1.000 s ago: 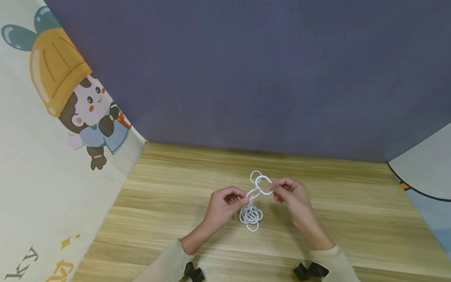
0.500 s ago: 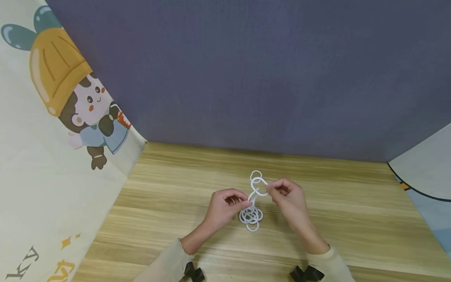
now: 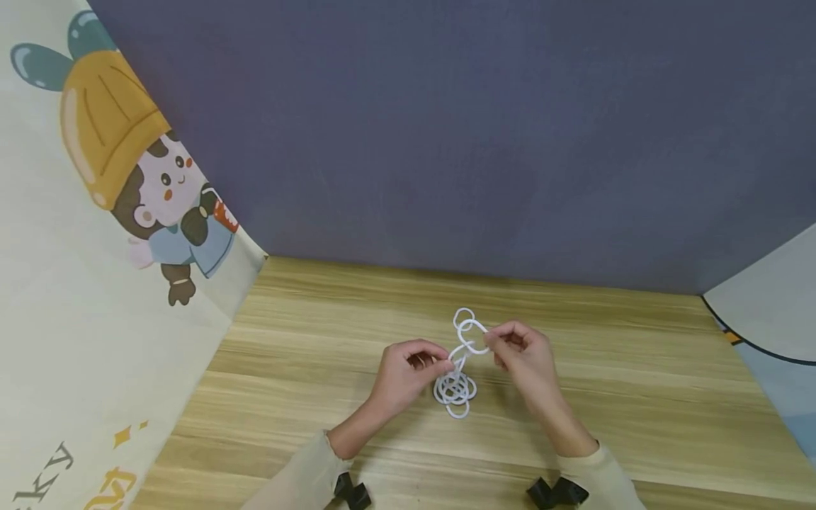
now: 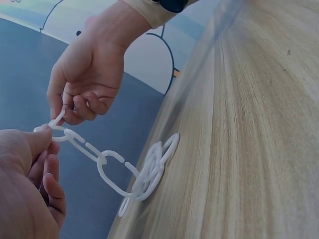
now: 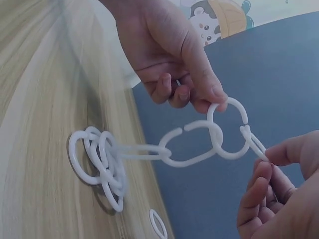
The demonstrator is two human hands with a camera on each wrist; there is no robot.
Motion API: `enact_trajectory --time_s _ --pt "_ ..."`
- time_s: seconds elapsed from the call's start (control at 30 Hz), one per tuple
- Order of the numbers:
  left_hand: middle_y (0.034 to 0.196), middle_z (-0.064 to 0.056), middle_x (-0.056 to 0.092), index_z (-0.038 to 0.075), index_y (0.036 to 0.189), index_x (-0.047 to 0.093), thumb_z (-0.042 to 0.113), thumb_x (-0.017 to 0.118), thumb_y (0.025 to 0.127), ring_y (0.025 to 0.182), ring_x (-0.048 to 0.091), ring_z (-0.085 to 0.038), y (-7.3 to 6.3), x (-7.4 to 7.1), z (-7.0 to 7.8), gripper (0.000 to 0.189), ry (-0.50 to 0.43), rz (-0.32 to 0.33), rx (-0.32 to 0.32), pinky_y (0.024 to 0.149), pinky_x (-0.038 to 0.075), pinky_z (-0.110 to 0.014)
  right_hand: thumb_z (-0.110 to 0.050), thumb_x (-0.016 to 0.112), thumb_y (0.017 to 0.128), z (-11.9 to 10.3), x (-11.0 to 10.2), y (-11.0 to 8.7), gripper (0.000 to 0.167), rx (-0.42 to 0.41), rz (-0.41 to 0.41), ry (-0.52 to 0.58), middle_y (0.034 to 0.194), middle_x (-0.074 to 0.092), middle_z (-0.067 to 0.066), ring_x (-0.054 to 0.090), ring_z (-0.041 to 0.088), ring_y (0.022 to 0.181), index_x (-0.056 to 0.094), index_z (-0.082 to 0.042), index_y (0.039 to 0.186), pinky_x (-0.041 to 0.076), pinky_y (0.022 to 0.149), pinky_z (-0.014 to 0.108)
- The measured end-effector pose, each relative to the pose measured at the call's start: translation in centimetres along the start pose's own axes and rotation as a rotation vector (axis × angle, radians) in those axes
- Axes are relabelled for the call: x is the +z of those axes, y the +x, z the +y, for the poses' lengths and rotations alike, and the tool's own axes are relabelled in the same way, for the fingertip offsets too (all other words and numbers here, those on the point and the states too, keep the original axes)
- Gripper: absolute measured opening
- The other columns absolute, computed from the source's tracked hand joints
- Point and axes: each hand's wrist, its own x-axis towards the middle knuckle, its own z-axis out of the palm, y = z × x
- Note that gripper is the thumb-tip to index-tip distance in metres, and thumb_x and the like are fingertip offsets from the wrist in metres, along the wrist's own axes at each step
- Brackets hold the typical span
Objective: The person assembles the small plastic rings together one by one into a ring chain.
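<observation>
My left hand (image 3: 414,372) pinches a white plastic chain link (image 5: 240,110) between thumb and forefinger. Linked to it, more white links (image 5: 199,158) run down to a chain pile (image 3: 454,391) heaped on the table. Thumb and fingertips of my right hand (image 3: 525,354) pinch another white link (image 5: 255,144). Seen from the right wrist, its far end meets the left hand's link right at the small gap in that ring. Both held links are raised above the tabletop.
A single loose white link (image 3: 464,309) lies on the wooden table (image 3: 331,304) beyond the hands. Behind the table stands a dark blue panel (image 3: 446,142), with a cartoon-printed wall (image 3: 38,248) at the left.
My right hand has shifted slightly left with its link, nearer my left hand, then a touch back right. The left hand has stayed nearly in place, still pinching its link.
</observation>
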Motion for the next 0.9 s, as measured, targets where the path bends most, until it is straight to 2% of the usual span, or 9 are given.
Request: enact_trajectory --time_s 0.27,0.57,0.9 --pt "0.088 -0.01 0.078 0.002 0.099 0.084 0.006 0.09 0.093 0.072 0.06 -0.005 0.0 -0.1 0.1 0.009 -0.004 0.022 -0.057 0.067 0.05 -0.017 0.0 0.069 0.105 0.7 -0.9 0.3 0.013 0.045 -0.11 -0.043 0.076 0.064 0.005 0.058 0.013 0.066 0.069 0.013 0.109 0.051 0.06 0.025" --pt "0.092 -0.013 0.078 -0.001 0.102 0.082 0.005 0.086 0.095 0.074 0.061 -0.005 0.2 -0.3 -0.4 0.01 0.008 0.045 -0.075 0.069 0.052 -0.018 -0.001 0.072 0.103 0.7 -1.5 0.5 0.017 0.055 -0.118 -0.064 0.074 0.065 0.001 0.059 0.01 0.063 0.073 0.014 0.112 0.053 0.06 0.024" --pt "0.101 -0.017 0.077 -0.002 0.109 0.079 0.005 0.084 0.097 0.077 0.062 -0.007 0.3 -0.3 -0.5 0.016 0.002 0.008 -0.115 0.07 0.052 -0.018 -0.002 0.072 0.104 0.5 -1.4 0.4 0.02 0.055 -0.144 -0.079 0.072 0.064 0.001 0.058 0.01 0.063 0.073 0.016 0.112 0.052 0.059 0.025"
